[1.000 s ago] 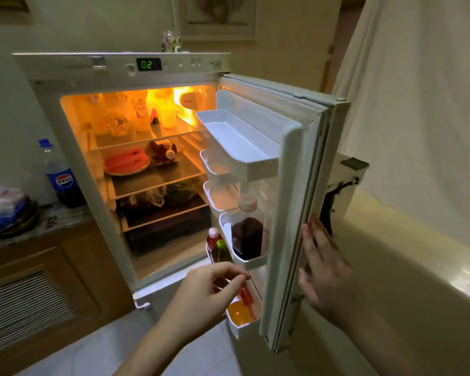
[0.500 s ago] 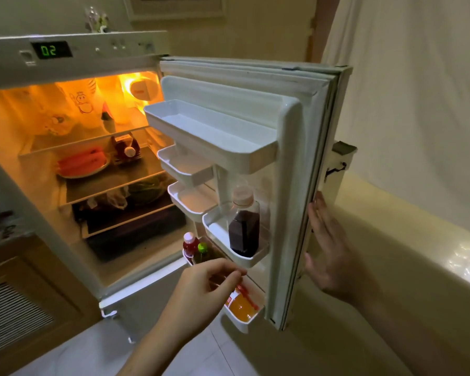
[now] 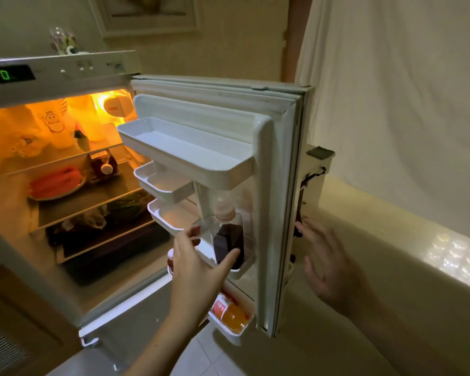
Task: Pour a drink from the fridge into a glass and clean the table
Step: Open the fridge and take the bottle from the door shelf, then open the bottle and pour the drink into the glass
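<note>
— Since a second ago, what has moved?

— Both of my hands. Going left to right: my left hand (image 3: pixel 198 263) was down by the small bottles in the lower door rack; it has risen and now reaches for the bottle (image 3: pixel 227 236) of dark drink, fingers spread, thumb by the bottle's lower side and the fingertips near the rack's inner edge. It has no grip yet, as far as I can tell. My right hand (image 3: pixel 327 263) was flat on the door (image 3: pixel 276 213) edge; now it hangs just off it, fingers spread, holding nothing.

— Where is the drink?

— Standing upright in the middle door rack (image 3: pixel 242 268), pale cap on, about half full. Below it an orange bottle (image 3: pixel 232 314) lies in the bottom rack (image 3: pixel 235 336). Inside the fridge (image 3: pixel 57 77), far left, a plate of something red (image 3: pixel 56 181) sits on a shelf.

— What could go wrong?

— With my right hand off the door, I judge it may swing while I pull, and the bottle could tip against the rack wall. The shelf post just above the cap looks close, so lifting straight up may catch it. A one-handed hold low on a possibly cold, wet bottle may slip.

— Anything else changed?

— The view has drawn nearer to the door.
</note>
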